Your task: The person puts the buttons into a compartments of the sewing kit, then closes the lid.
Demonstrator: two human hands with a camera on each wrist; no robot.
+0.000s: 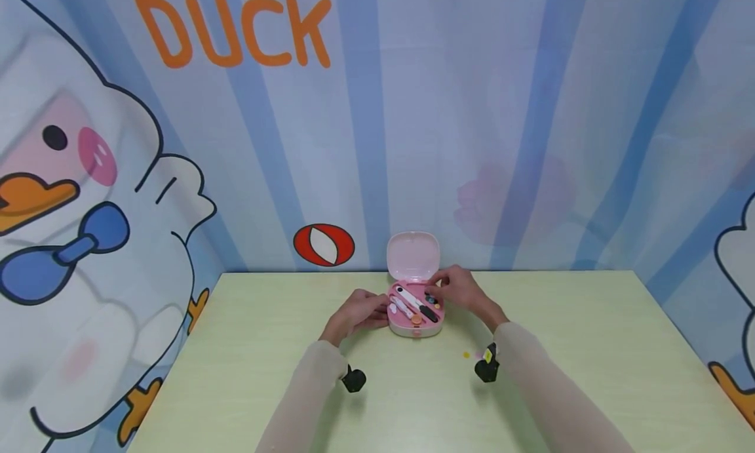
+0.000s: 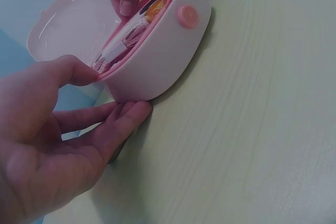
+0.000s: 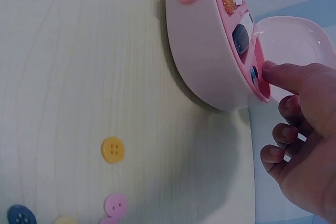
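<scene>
A pink and white sewing box (image 1: pixel 413 332) stands on the table with its lid (image 1: pixel 413 256) raised. My left hand (image 1: pixel 361 310) holds the box's left side, thumb (image 2: pixel 79 72) at the rim and fingers (image 2: pixel 123 121) against the lower wall. My right hand (image 1: pixel 463 289) reaches over the right rim, a fingertip (image 3: pixel 269 69) inside the right compartment beside small dark buttons (image 3: pixel 254 74). Whether it pinches anything is hidden. A slim white tool with a black end (image 1: pixel 428 313) lies slanted in the middle, and an orange round item (image 1: pixel 416 319) sits at the front.
On the table (image 1: pixel 413 400), right of the box, lie a yellow button (image 3: pixel 113 150), a pink button (image 3: pixel 115 204) and a dark blue button (image 3: pixel 21 215). A printed curtain (image 1: pixel 425 112) hangs right behind the table's back edge.
</scene>
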